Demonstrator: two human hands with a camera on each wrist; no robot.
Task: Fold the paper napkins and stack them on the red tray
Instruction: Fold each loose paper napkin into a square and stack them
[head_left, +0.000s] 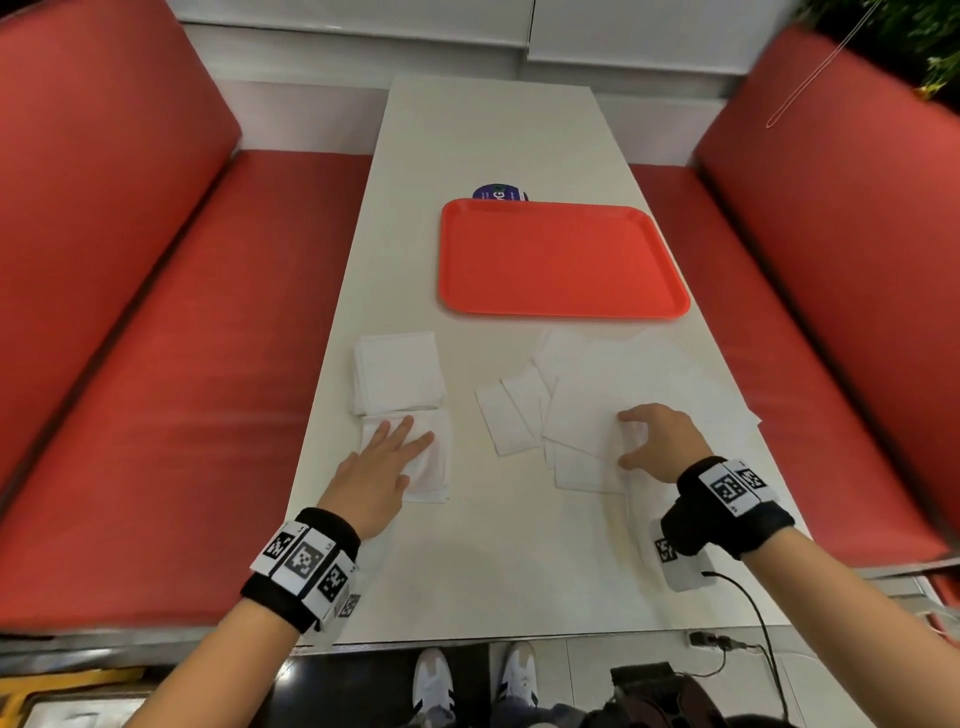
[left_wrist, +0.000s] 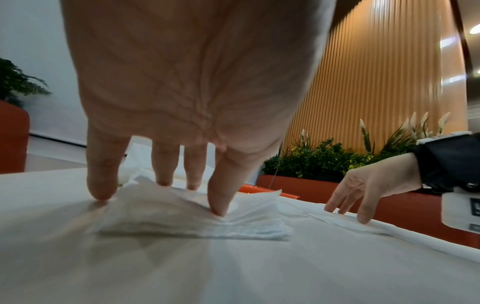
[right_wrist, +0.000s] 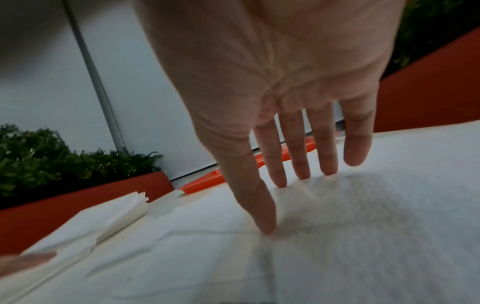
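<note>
At the far left, a red padded seat (head_left: 171, 364) runs alongside the white bench (head_left: 493, 545). Near the bench's left edge lies a squared stack of folded napkins (head_left: 399, 371), and just in front of it, touching its near edge, a folded napkin (head_left: 426, 457) lies under the left hand (head_left: 382, 470). That hand is spread flat, its straight fingers (left_wrist: 221, 185) pressing down on the napkin; the left wrist view shows the thumb tip and the fingertips dimpling the soft layers, the little finger touching the bare bench beside it. It grips nothing.

Toward the middle, two narrow folded strips (head_left: 511, 415) lie side by side at a slant, partly overlapping. Beyond them, farther up the bench, the red tray (head_left: 561, 260) sits with nothing on it, and a dark round sticker (head_left: 498, 192) peeks out from behind its far rim.

To the right, a loose spread of unfolded napkins (head_left: 587, 400) overlaps in several layers. The right hand (head_left: 657, 441) rests on top of this spread, fingers and thumb extended and apart, their tips (right_wrist: 267, 224) touching the top sheet without pinching it, as the right wrist view shows. Both wrists wear black bands with printed square markers, and a black cable (head_left: 753, 613) trails from the right one. Another red seat (head_left: 810, 312) flanks the bench on the far right.
</note>
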